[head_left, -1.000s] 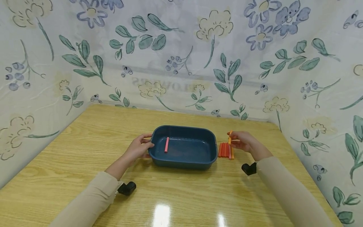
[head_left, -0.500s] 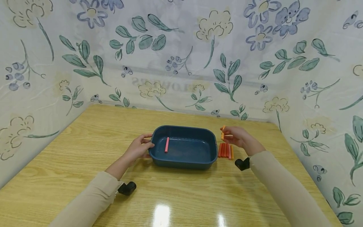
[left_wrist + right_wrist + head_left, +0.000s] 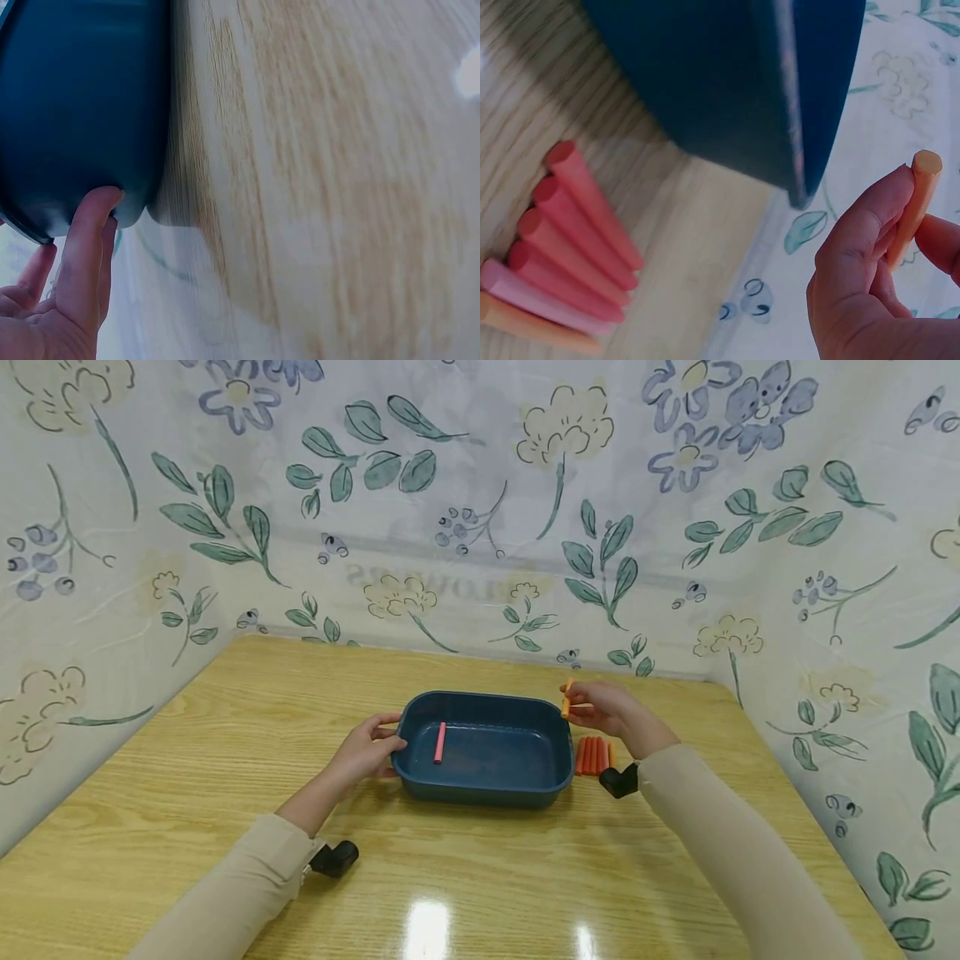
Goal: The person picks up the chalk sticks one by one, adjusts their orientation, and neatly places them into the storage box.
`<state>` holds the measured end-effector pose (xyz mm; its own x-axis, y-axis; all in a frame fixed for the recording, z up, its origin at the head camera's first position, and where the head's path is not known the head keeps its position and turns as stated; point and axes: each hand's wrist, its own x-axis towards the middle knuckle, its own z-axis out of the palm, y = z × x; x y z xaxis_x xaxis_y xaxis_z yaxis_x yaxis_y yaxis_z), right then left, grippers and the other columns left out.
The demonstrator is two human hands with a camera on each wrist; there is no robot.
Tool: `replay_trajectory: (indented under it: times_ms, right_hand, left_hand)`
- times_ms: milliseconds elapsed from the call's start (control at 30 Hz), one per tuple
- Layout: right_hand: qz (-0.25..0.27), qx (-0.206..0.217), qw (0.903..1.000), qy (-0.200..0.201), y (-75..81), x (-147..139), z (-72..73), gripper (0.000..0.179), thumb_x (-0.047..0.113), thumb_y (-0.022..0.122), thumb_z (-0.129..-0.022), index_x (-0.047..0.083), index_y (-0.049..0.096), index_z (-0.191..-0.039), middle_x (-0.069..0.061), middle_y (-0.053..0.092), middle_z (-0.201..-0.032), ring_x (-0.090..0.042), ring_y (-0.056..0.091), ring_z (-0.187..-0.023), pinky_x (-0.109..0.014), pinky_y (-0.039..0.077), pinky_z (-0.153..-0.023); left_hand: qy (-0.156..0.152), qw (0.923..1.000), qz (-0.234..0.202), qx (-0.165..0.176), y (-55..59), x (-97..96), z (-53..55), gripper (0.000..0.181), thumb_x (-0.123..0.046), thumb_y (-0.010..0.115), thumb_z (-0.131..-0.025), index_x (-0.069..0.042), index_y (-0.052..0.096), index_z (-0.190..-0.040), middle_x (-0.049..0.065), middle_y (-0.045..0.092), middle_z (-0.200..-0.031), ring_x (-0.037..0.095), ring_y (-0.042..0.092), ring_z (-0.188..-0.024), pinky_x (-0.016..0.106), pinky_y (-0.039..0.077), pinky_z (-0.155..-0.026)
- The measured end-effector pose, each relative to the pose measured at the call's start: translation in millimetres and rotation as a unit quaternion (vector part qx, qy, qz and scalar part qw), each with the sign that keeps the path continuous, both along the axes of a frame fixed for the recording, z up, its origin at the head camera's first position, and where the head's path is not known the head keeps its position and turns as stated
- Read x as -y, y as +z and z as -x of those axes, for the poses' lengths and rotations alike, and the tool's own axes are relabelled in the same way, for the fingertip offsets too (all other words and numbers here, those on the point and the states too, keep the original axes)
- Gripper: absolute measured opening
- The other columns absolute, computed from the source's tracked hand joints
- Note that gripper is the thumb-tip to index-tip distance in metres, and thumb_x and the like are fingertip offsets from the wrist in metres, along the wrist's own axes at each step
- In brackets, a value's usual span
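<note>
A dark blue rectangular tub point(image 3: 480, 795) stands on the table, a pink chalk stick point(image 3: 440, 743) lying in its left part. My left hand point(image 3: 366, 748) grips the tub's left end, thumb at the rim and fingers along the outer wall point(image 3: 82, 112). Between thumb and fingers my right hand point(image 3: 609, 713) pinches an orange chalk stick point(image 3: 916, 206), held up at the tub's back right corner. Beside the tub's right end, a row of red, pink and orange chalk sticks point(image 3: 574, 251) lies side by side on the table.
The wooden table point(image 3: 465, 885) reaches back to a floral-patterned cloth point(image 3: 480, 502) that hangs behind and at both sides. A black wrist camera point(image 3: 335, 859) sits at the left cuff, another black device point(image 3: 619, 782) at the right cuff.
My right hand has lifted the orange chalk stick off the row and moved it leftward and up to the tub's back right corner. My left hand stays on the tub.
</note>
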<state>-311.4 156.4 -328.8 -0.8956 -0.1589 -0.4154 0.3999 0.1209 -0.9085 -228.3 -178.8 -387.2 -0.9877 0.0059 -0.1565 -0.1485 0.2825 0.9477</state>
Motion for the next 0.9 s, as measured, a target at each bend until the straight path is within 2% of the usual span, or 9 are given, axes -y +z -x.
replay_trajectory:
  times_ms: [600,900]
  right_hand:
    - [-0.004,0.001,0.9999,0.013,7.1,32,5.4,0.034,0.008,0.050,-0.092,-0.002,0.052,-0.124,-0.011,0.045,-0.101,-0.019,0.055,-0.083,-0.022,0.053,-0.067]
    - [0.000,-0.001,0.9998,0.020,9.4,47,4.9,0.034,0.008,0.051,-0.091,-0.001,0.053,-0.124,-0.010,0.050,-0.095,-0.019,0.058,-0.080,-0.024,0.053,-0.069]
  left_hand:
    - [-0.005,0.9999,-0.009,-0.003,-1.0,1.5,0.0,0.051,-0.007,0.050,-0.093,0.002,0.032,-0.140,0.030,0.041,-0.129,0.037,0.058,-0.100,0.042,0.055,-0.070]
    - [-0.001,1.0000,-0.003,0.001,-1.2,0.6,0.7,0.050,-0.007,0.050,-0.093,0.000,0.034,-0.139,0.028,0.043,-0.128,0.038,0.058,-0.101,0.042,0.055,-0.069]
